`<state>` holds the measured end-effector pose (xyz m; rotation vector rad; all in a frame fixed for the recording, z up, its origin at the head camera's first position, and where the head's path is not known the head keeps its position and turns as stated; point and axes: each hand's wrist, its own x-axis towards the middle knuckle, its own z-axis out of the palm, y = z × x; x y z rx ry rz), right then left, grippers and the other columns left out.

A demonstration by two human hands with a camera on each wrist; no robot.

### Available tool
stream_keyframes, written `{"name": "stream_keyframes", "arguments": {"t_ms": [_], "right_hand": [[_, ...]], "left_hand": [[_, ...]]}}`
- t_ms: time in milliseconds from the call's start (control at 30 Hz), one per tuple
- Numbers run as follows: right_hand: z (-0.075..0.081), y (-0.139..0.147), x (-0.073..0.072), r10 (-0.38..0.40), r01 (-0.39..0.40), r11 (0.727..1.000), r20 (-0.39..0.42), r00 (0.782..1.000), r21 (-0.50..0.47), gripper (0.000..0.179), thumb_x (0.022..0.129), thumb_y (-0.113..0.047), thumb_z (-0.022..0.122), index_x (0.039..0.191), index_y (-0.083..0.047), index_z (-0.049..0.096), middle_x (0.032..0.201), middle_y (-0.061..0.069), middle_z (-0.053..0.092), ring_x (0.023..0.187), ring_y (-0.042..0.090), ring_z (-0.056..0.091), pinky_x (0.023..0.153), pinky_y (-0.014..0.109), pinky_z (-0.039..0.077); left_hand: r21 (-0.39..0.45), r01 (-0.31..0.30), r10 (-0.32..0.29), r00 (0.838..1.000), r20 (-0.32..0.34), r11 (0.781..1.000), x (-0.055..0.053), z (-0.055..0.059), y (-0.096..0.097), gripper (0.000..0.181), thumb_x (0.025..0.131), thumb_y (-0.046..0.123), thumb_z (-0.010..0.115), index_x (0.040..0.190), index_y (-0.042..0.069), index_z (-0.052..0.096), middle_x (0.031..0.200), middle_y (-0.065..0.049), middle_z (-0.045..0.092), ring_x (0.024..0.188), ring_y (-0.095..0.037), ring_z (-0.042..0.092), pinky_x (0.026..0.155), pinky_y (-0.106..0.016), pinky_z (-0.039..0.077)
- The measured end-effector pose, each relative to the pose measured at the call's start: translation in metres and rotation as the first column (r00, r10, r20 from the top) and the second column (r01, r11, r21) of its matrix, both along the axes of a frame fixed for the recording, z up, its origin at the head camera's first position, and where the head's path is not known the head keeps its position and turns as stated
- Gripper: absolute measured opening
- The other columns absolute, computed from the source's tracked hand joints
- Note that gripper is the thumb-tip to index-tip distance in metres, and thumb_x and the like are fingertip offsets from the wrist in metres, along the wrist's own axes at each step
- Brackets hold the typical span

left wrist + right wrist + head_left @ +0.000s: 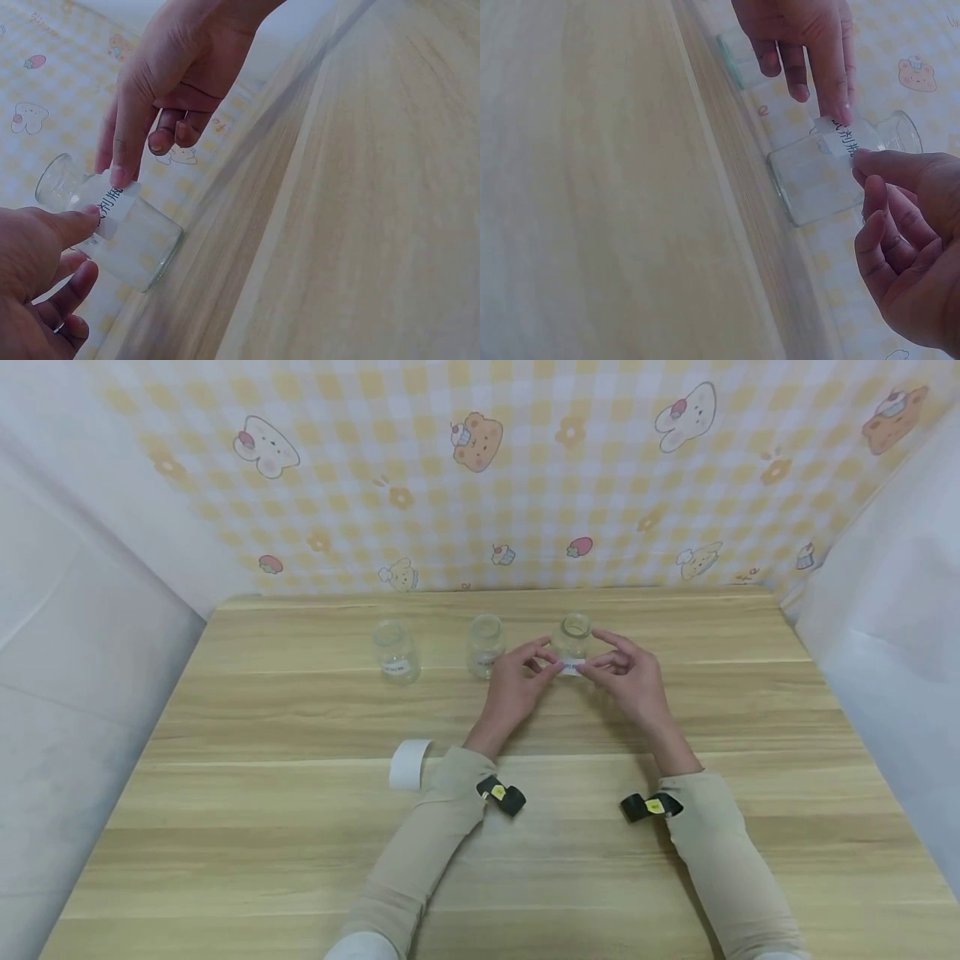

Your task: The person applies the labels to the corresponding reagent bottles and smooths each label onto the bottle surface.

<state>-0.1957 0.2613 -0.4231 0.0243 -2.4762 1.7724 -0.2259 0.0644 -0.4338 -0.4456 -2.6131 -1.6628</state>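
Observation:
A clear wide-mouthed glass bottle (pixel 576 628) stands upright near the back of the table. Across its near side lies a white label (pixel 572 667) with dark handwritten characters, which show more closely in the left wrist view. My left hand (pixel 517 683) holds the bottle from the left, thumb pressed on the label's left end. From the other side my right hand (pixel 636 683) grips it, with the thumb on the label's right end. Both index fingers reach along the bottle's sides, and the remaining fingers are loosely bent. Thumbs cover the label's ends.
Left of the hands stand two more glass bottles, a middle one (pixel 487 635) and a far-left one (pixel 392 643), both bearing white labels. A curled white paper strip (pixel 407 765) lies beside the left sleeve. Behind the table's back edge hangs a yellow checked cloth (pixel 525 485).

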Motion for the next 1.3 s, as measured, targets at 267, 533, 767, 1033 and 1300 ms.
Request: {"name": "stream_keyframes", "arguments": {"t_ms": [267, 533, 767, 1033, 1300], "right_hand": [[0.002, -0.001, 0.001, -0.007, 0.006, 1.000, 0.019, 1.000, 0.007, 0.057, 0.093, -0.011, 0.079, 0.145, -0.007, 0.058, 0.103, 0.019, 0.076, 0.074, 0.021, 0.071, 0.060, 0.024, 0.054], [0.021, -0.008, 0.009, -0.003, 0.003, 1.000, 0.014, 1.000, 0.001, 0.057, 0.092, -0.002, 0.077, 0.145, 0.001, 0.055, 0.100, 0.023, 0.075, 0.072, 0.025, 0.072, 0.056, 0.024, 0.052], [0.000, 0.001, 0.000, -0.002, 0.002, 1.000, 0.013, 1.000, 0.010, 0.057, 0.093, -0.011, 0.079, 0.146, -0.005, 0.057, 0.103, 0.020, 0.076, 0.070, 0.019, 0.069, 0.056, 0.024, 0.052], [0.000, 0.002, -0.001, -0.003, 0.003, 1.000, 0.036, 0.999, 0.011, 0.055, 0.093, -0.008, 0.078, 0.144, -0.004, 0.058, 0.103, 0.020, 0.076, 0.068, 0.021, 0.069, 0.052, 0.022, 0.049], [0.000, 0.001, 0.000, -0.006, 0.006, 1.000, 0.018, 1.000, -0.009, 0.055, 0.093, -0.007, 0.078, 0.144, -0.004, 0.058, 0.097, 0.013, 0.078, 0.066, 0.019, 0.069, 0.050, 0.021, 0.047]], "left_hand": [[0.007, 0.009, -0.009, 0.999, -0.031, 1.000, 0.000, -0.001, 0.000, 0.013, 0.096, 0.022, 0.076, 0.101, 0.010, 0.075, 0.141, -0.007, 0.065, 0.090, -0.017, 0.067, 0.085, -0.028, 0.054], [0.012, 0.014, -0.013, 0.999, -0.047, 1.000, 0.001, -0.002, 0.000, 0.012, 0.096, 0.021, 0.076, 0.099, 0.010, 0.074, 0.141, -0.006, 0.065, 0.087, -0.016, 0.067, 0.081, -0.026, 0.054], [0.023, 0.024, -0.023, 0.998, -0.052, 0.999, 0.001, -0.003, 0.000, 0.012, 0.097, 0.021, 0.075, 0.098, 0.009, 0.074, 0.141, -0.006, 0.065, 0.085, -0.017, 0.067, 0.078, -0.024, 0.053], [0.020, 0.014, -0.012, 0.998, -0.054, 1.000, 0.003, -0.002, -0.001, 0.012, 0.096, 0.020, 0.075, 0.097, 0.009, 0.074, 0.140, -0.008, 0.066, 0.085, -0.017, 0.067, 0.078, -0.024, 0.054], [0.003, -0.002, 0.003, 0.999, -0.049, 1.000, 0.004, 0.002, 0.000, 0.012, 0.096, 0.021, 0.076, 0.097, 0.009, 0.075, 0.139, -0.006, 0.067, 0.085, -0.017, 0.067, 0.078, -0.024, 0.053]]}}
